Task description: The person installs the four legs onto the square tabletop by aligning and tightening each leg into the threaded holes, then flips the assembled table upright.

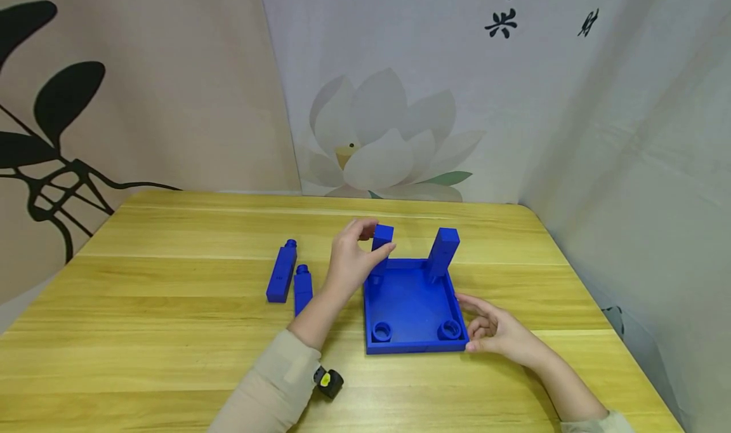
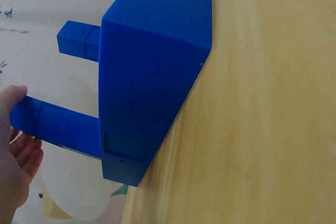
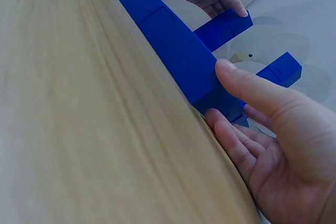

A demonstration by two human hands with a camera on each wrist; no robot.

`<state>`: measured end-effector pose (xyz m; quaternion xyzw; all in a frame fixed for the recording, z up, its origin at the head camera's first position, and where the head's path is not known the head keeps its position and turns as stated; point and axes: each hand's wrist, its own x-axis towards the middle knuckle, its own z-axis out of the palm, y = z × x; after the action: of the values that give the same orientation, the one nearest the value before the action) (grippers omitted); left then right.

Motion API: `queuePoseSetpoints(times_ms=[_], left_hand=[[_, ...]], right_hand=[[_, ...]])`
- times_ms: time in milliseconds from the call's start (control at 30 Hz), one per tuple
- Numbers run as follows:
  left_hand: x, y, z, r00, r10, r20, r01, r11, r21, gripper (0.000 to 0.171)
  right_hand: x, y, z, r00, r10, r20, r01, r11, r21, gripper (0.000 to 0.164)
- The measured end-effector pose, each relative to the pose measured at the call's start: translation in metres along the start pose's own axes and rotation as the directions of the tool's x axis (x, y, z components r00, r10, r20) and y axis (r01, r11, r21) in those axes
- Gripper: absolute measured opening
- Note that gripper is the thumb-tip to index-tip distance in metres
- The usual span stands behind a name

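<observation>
Post [image 1: 382, 237] stands pinched within left grip [image 1: 351, 256]; relaxed right grip [image 1: 501, 336] touches blue tray [image 1: 408, 306].

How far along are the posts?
Looks done: one post stands at the far-right corner of the tray.
In hand: the left hand grips a second post at the far-left corner; the right hand touches the tray.
Apparently left: two loose posts on the table, two unfilled near sockets.
</observation>
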<state>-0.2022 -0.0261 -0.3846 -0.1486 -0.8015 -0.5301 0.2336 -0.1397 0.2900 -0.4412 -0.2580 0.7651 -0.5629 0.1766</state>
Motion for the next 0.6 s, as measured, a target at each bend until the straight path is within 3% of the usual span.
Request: queuePoseSetpoints(times_ms=[167, 600], left_hand=[[0.001, -0.003, -0.001, 0.999, 0.015, 0.041, -0.013, 0.999, -0.037, 0.043], [0.003, -0.016, -0.008, 0.978, 0.007, 0.207, 0.041, 0.973, -0.225, 0.041]], right_hand=[[0.0, 0.0, 0.0, 1.0, 0.016, -0.001, -0.016, 1.0, 0.003, 0.083], [-0.001, 0.0, 0.0, 1.0, 0.011, 0.006, -0.011, 1.0, 0.016, 0.083]])
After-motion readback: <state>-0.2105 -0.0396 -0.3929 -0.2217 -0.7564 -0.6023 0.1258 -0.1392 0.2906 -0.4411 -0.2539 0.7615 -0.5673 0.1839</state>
